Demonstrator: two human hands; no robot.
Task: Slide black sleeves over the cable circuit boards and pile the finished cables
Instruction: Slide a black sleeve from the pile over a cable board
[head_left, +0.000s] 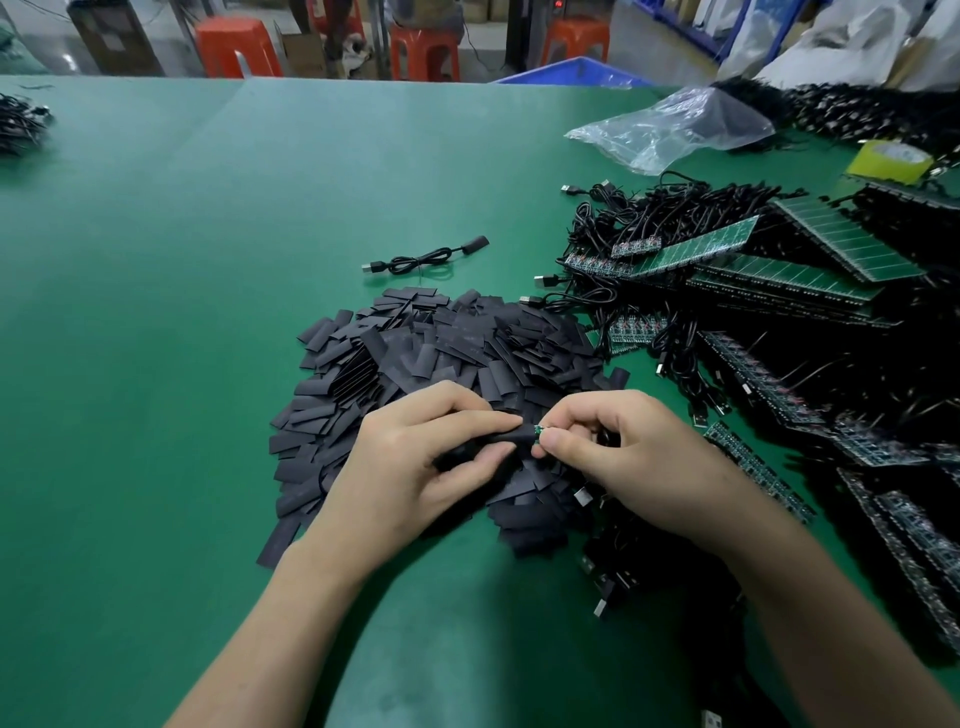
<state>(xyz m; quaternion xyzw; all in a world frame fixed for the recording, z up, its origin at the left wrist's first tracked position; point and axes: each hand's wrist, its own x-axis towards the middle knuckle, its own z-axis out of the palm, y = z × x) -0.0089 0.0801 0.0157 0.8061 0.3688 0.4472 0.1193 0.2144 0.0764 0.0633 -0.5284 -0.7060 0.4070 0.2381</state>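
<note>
Now the left hand (431, 467) pinches a black tube sleeve (501, 438), the right hand (618, 452) a small green circuit board (538, 431); if tilted, the board could jam at the mouth.

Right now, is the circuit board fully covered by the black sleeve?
No, a green end of the circuit board pokes out of the black sleeve.

A heap of sleeves (441, 353) is piled mid-surface (182, 312). A single cable (423, 257) is laid just behind it. Board strips (810, 280) and loose cables (649, 208) are stacked to the right, with a bag (670, 127) behind them.
</note>
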